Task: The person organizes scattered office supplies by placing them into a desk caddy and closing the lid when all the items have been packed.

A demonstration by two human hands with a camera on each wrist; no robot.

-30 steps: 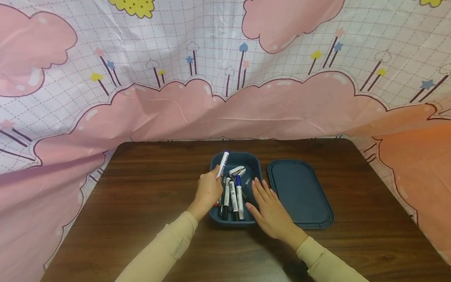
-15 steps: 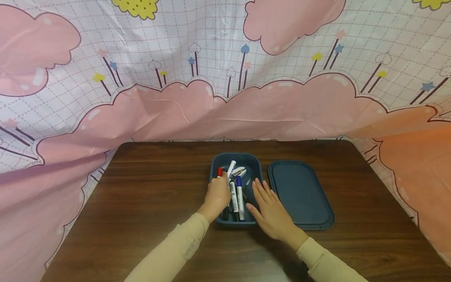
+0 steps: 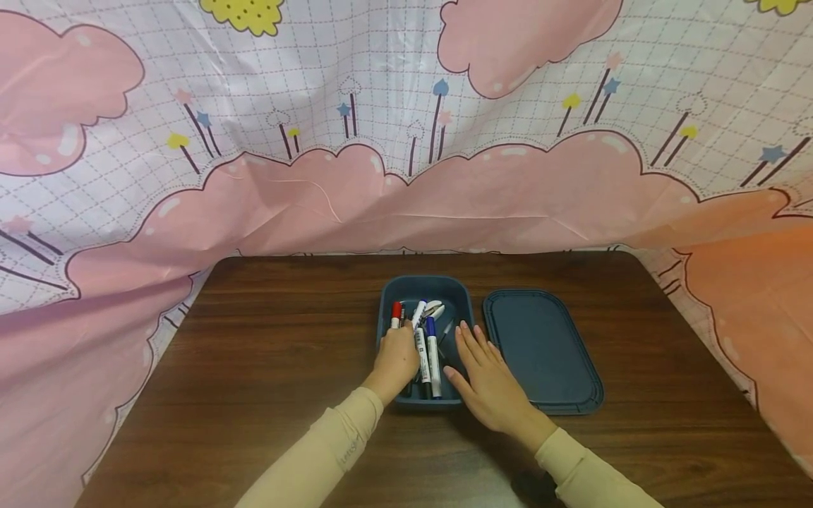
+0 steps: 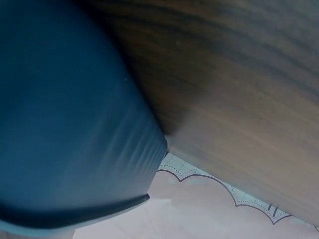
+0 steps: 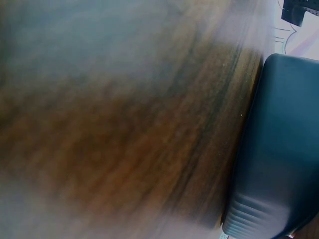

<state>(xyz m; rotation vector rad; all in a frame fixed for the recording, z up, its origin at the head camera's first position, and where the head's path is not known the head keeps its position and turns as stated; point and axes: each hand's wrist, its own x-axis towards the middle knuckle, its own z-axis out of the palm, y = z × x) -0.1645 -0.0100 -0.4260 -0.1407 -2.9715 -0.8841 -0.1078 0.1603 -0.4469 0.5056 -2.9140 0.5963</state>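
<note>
In the head view a dark blue box (image 3: 472, 310) holds several markers and pens. My left hand (image 3: 396, 361) is down inside its left part, fingers curled at a white marker (image 3: 419, 311) that pokes out beyond the thumb; the marker's lower end is hidden. A red-capped marker (image 3: 396, 312) shows just past the knuckles. To the right of that hand lie a blue-capped marker (image 3: 434, 361) and another white marker (image 3: 422, 356). My right hand (image 3: 490, 384) rests at the box's right side with straight fingers, holding nothing. Both wrist views show the box's outer wall (image 4: 79, 124).
A flat dark blue lid (image 3: 543, 346) lies on the brown wooden table (image 3: 286, 339), right of the box. At the box's far end sits a white clip-like item (image 3: 435, 309). A patterned cloth (image 3: 406, 204) hangs behind the table.
My left hand has lowered the white marker into the box and moved slightly right and down. The red cap, hidden at first, now shows. My right hand has stayed in place.
</note>
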